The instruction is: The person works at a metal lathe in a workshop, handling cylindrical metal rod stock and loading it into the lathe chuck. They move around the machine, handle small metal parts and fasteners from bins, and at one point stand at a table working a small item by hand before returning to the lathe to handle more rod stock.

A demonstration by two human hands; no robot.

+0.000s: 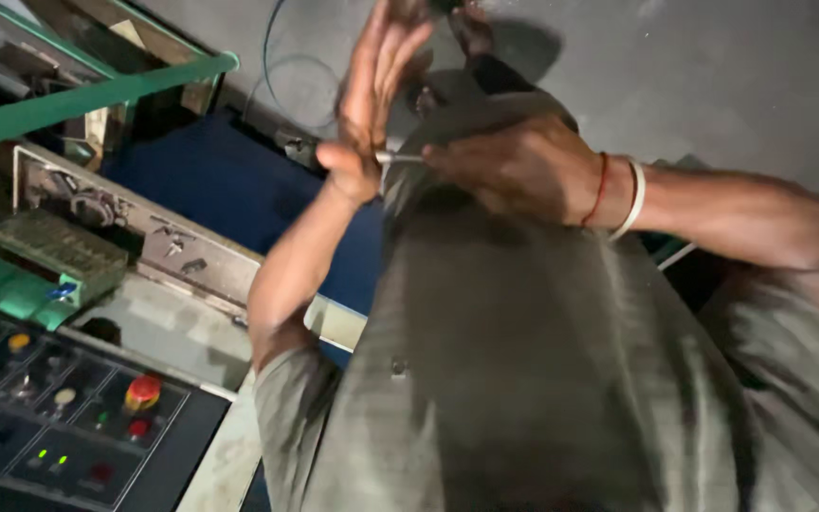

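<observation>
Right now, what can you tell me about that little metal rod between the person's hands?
The metal rod is thin, straight and silvery, lying roughly level between the two hands. Its left end meets the heel of the left hand, whose fingers are spread upward. Its right end disappears under the fingers of the right hand, which close over it. Only a short stretch shows, blurred, so its ends and full length cannot be made out.

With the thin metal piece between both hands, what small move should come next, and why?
Probably steady it first: the right hand pinches the thin metal piece at one end, while the left hand is open with only its palm against the other end, so closing those fingers seems sensible.
</observation>
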